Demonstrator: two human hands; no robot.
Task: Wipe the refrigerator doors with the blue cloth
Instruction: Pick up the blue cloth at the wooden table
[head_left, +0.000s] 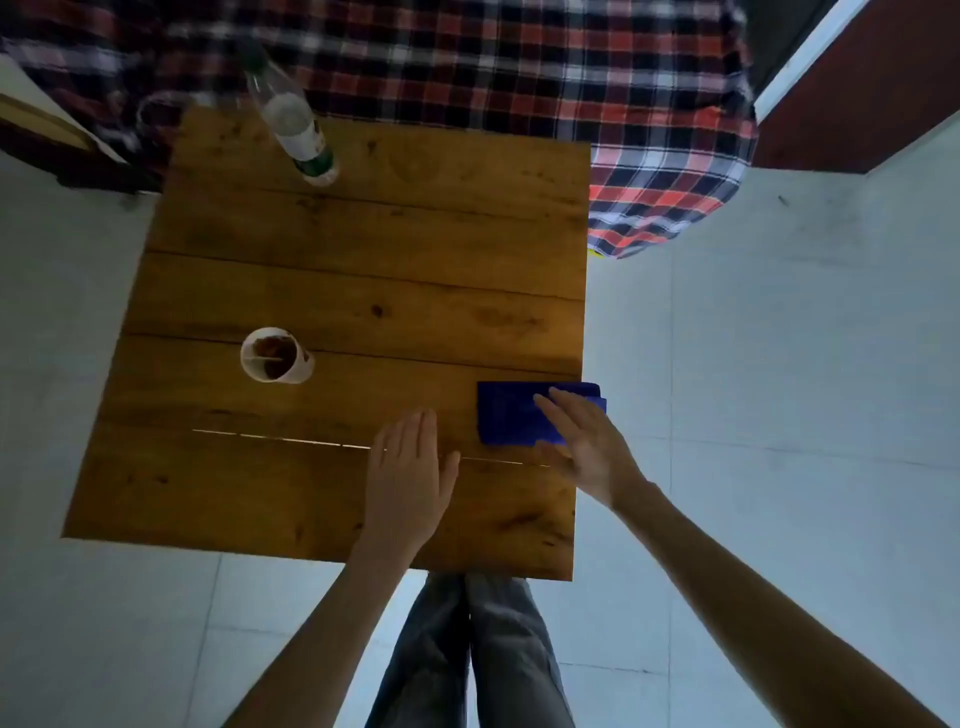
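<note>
Both hands are flat and hold nothing, left hand (407, 470) on the table (332, 270), right hand (582, 441) on the cloth (511, 413): curl fingers under its overhanging edge to lift cleanly.

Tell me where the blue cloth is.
Head view: the cloth lies folded at the near right edge of the table, partly under the right hand.

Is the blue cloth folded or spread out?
Folded: the cloth is a compact rectangle at the table edge, with stacked layers showing at its right end.
</note>
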